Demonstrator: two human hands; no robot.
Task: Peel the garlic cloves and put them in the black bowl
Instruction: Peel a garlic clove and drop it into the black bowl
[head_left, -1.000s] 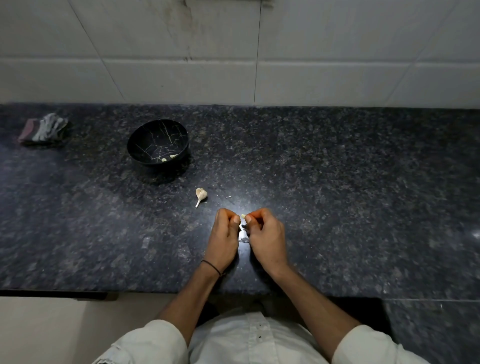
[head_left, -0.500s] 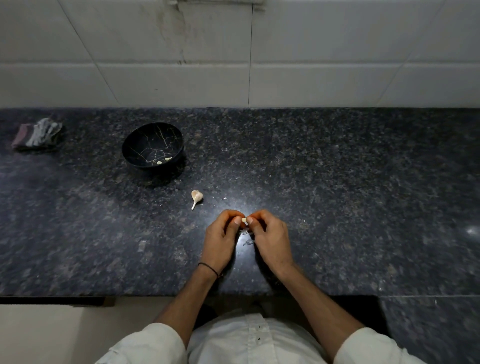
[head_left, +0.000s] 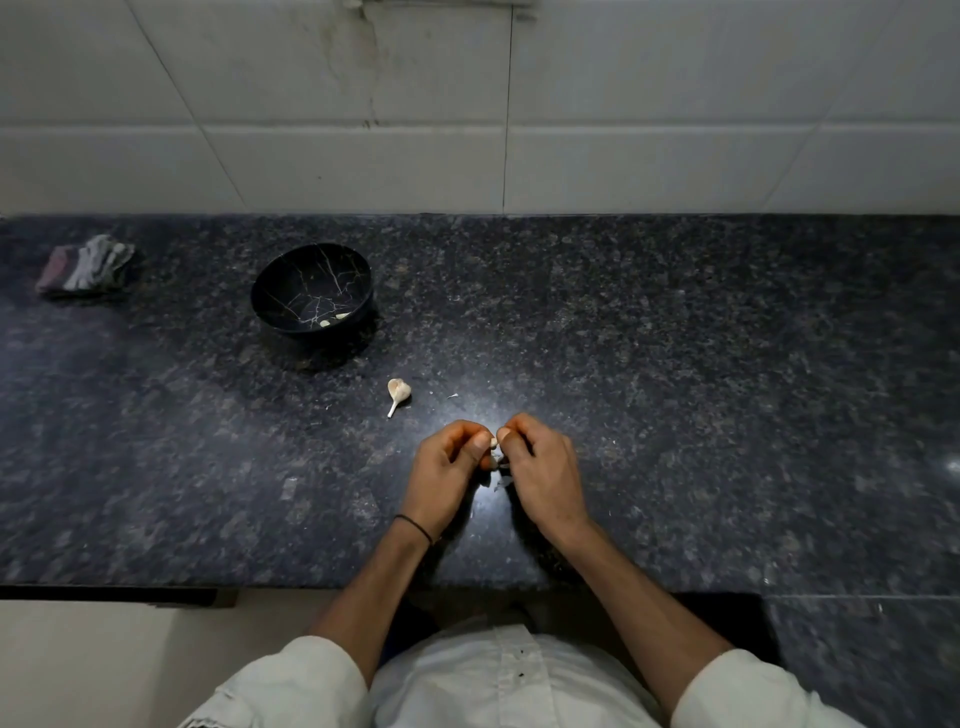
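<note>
A small pale garlic clove (head_left: 494, 443) is pinched between my left hand (head_left: 451, 472) and my right hand (head_left: 540, 467), which meet fingertip to fingertip just above the dark granite counter (head_left: 675, 389). Most of the clove is hidden by my fingers. Bits of papery skin (head_left: 503, 482) hang and lie below it between my hands. The black bowl (head_left: 312, 291) with pale crack-like lines stands up and to the left, with two peeled cloves (head_left: 333, 319) inside. A garlic piece with a stem (head_left: 398, 393) lies on the counter between the bowl and my hands.
A crumpled grey and red cloth (head_left: 85, 265) sits at the far left of the counter. A white tiled wall (head_left: 467, 104) rises behind. The counter's front edge (head_left: 156, 590) runs just below my wrists.
My hands stay together on the clove, with only small finger shifts. The view has drifted slightly, so bowl and garlic piece sit a little differently in frame.
</note>
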